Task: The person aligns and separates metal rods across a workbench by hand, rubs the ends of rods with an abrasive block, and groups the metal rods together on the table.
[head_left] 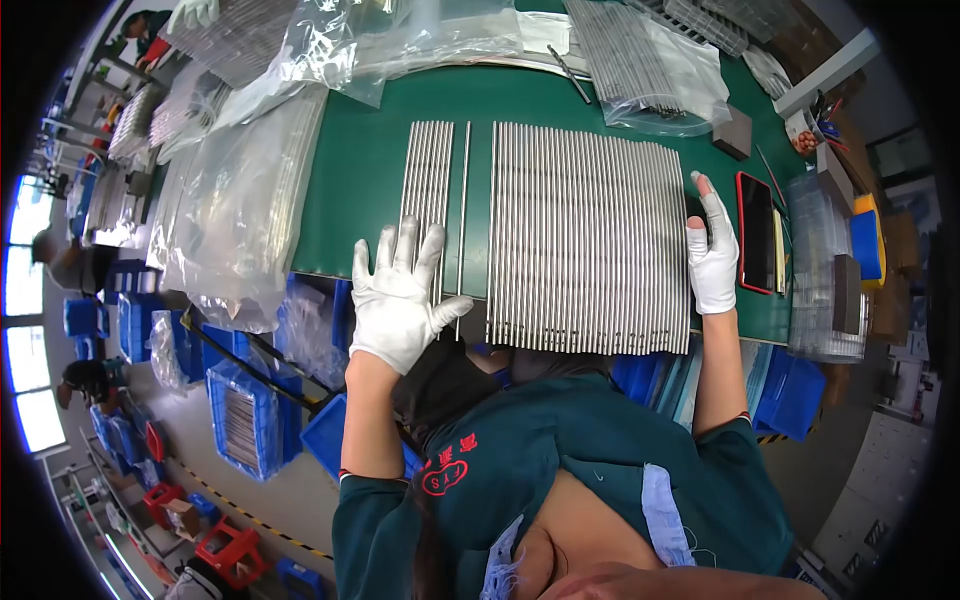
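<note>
My left hand [398, 300], in a white glove, lies with fingers spread over the lower part of a narrow group of thin metal rods [428, 165]. A single metal rod [464, 200] lies apart, just right of that group. A wide row of similar rods [585, 235] lies side by side in the middle, their lower ends overhanging the near table edge. My right hand [713, 258], gloved with the thumb and forefinger tips bare, is at the right side of this row. Its fingers are stretched out, and I see nothing held in it.
Plastic-bagged rods [230, 190] cover the left of the green table [365, 130]; another bag of rods [645, 70] lies at the back. A dark block [733, 133] and a red-edged phone [757, 235] are at the right. Blue crates [240, 415] stand on the floor.
</note>
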A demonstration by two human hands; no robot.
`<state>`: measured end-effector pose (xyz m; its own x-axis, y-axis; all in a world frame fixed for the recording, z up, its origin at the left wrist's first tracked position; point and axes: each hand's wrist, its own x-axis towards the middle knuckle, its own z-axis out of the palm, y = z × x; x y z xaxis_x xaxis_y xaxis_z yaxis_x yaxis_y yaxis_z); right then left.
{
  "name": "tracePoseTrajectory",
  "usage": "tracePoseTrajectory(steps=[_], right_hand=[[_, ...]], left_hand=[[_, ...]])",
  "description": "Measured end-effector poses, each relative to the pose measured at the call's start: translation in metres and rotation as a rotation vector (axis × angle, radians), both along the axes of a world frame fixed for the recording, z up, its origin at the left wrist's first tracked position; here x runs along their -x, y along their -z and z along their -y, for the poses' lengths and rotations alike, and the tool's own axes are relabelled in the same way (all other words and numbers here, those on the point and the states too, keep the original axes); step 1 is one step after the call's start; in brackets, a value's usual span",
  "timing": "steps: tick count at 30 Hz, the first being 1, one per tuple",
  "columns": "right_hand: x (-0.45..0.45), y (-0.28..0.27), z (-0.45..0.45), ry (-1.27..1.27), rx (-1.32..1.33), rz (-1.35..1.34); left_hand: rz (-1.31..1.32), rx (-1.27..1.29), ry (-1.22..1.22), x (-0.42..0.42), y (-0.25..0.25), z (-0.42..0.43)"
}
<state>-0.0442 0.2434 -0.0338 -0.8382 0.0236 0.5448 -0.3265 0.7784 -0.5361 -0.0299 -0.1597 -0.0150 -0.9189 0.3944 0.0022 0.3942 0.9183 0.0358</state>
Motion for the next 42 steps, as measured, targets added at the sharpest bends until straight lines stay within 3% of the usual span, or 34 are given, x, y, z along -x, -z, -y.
tracePoseTrajectory(steps=[6,13,21,28,37,42], right_hand=[[0.001,0.000,0.000,-0.008,-0.016,-0.016],[-0.002,-0.002,0.001,0.007,0.027,-0.045],[-0.001,-0.003,0.003,-0.027,0.047,-0.087],[-0.003,-0.004,0.004,-0.015,0.071,-0.093],[-0.004,-0.009,0.004,-0.034,0.102,-0.152],[-0.008,-0.013,0.006,0.009,0.132,-0.184]], left_hand=[[-0.001,-0.020,0.036,0.002,-0.016,-0.028],[0.136,-0.124,0.399,-0.010,-0.016,-0.096],[0.089,-0.070,0.245,-0.014,-0.020,-0.070],[0.155,-0.222,0.554,-0.016,-0.021,-0.134],[0.142,-0.105,0.424,-0.022,-0.028,-0.112],[0.116,-0.215,0.654,-0.015,-0.021,-0.166]])
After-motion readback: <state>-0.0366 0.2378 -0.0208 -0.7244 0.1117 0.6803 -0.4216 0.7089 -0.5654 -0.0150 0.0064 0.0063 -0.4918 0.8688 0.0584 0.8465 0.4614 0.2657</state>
